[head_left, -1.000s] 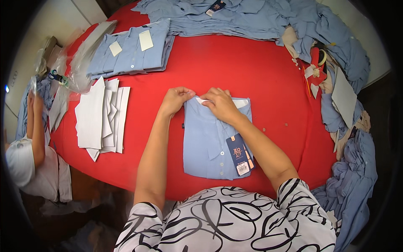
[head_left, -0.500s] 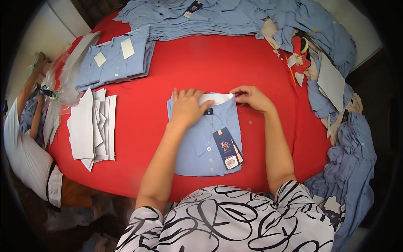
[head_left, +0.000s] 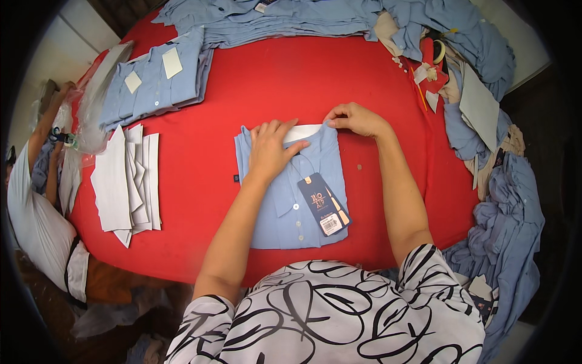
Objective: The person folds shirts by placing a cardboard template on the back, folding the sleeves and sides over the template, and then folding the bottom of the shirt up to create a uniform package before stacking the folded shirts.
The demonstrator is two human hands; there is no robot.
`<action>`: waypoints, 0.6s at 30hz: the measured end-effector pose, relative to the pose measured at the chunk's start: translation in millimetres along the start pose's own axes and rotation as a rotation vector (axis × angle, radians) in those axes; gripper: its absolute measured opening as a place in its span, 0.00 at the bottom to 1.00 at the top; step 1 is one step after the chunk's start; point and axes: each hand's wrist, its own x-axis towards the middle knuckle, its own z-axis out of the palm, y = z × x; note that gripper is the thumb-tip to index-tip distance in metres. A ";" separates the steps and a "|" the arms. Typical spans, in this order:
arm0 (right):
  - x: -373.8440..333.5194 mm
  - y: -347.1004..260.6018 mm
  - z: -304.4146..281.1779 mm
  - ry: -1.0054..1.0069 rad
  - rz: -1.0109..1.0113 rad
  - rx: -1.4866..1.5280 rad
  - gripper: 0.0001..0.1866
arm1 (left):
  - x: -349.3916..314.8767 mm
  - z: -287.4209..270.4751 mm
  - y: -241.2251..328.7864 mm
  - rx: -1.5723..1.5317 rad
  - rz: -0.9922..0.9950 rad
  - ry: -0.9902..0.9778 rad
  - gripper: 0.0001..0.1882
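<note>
Red table (head_left: 200, 200), folded blue shirt (head_left: 285, 209) lengthwise, collar pointing away

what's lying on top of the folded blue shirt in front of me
On the folded blue shirt lie a dark hang tag and the left hand, flat. The right hand pinches the collar's edge.

Bare red desk (head_left: 291, 85) lies open far of the folded shirt (head_left: 285, 206); card sheets (head_left: 124, 179) block the left, heaped shirts (head_left: 503, 212) the right.

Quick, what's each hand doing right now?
Left hand: open, flat on the shirt.
Right hand: closed, pinching the shirt's collar corner.
</note>
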 end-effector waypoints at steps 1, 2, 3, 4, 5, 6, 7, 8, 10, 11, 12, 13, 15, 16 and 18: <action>1.0 -2.9 -3.4 -0.073 0.013 0.007 0.12 | -0.4 -0.2 -1.3 -0.003 -0.001 -0.002 0.25; 2.8 -5.9 -4.3 -0.077 0.011 -0.031 0.12 | -1.0 -0.2 -2.3 -0.005 -0.002 -0.003 0.25; 4.7 -5.6 -6.6 -0.086 0.026 -0.063 0.12 | -0.8 -0.7 -1.3 -0.010 0.002 -0.002 0.25; 6.9 -5.6 -9.1 -0.097 0.041 -0.095 0.13 | -0.8 -1.0 -0.1 -0.016 0.006 0.000 0.25; 7.5 -5.0 -10.3 -0.107 0.056 -0.128 0.13 | -0.6 -1.1 1.2 -0.021 0.010 0.002 0.25; 8.8 -10.0 -7.8 -0.090 0.099 -0.243 0.14 | -1.5 -0.9 -0.5 -0.001 0.023 0.008 0.25; 10.6 -15.1 -5.0 -0.072 0.142 -0.359 0.14 | -1.8 -0.4 -2.0 0.019 0.037 0.013 0.26; 11.4 -19.8 -1.2 -0.053 0.183 -0.476 0.15 | -2.2 -0.1 -3.5 0.038 0.051 0.018 0.27; 9.4 -17.0 4.5 0.015 0.155 -0.483 0.16 | 0.4 0.9 -1.5 0.037 0.050 0.009 0.25; 6.9 -15.4 6.1 0.050 0.141 -0.486 0.17 | 0.6 1.3 0.5 0.036 0.051 0.004 0.24; 3.1 -18.2 8.8 0.141 0.095 -0.496 0.17 | 0.2 -0.1 0.8 0.039 0.034 -0.001 0.24; -5.0 -19.7 13.4 0.232 0.049 -0.505 0.17 | -0.3 -1.5 1.7 0.041 0.018 -0.006 0.25; -27.1 -29.0 25.6 0.393 0.006 -0.473 0.17 | 0.9 -5.5 4.0 0.022 -0.031 -0.053 0.26; -42.4 -40.6 36.4 0.458 0.007 -0.428 0.17 | 1.8 -9.5 4.0 0.004 -0.068 -0.096 0.26; -76.4 -60.0 63.2 0.454 0.019 -0.339 0.18 | 2.7 -16.4 4.5 -0.003 -0.093 -0.103 0.27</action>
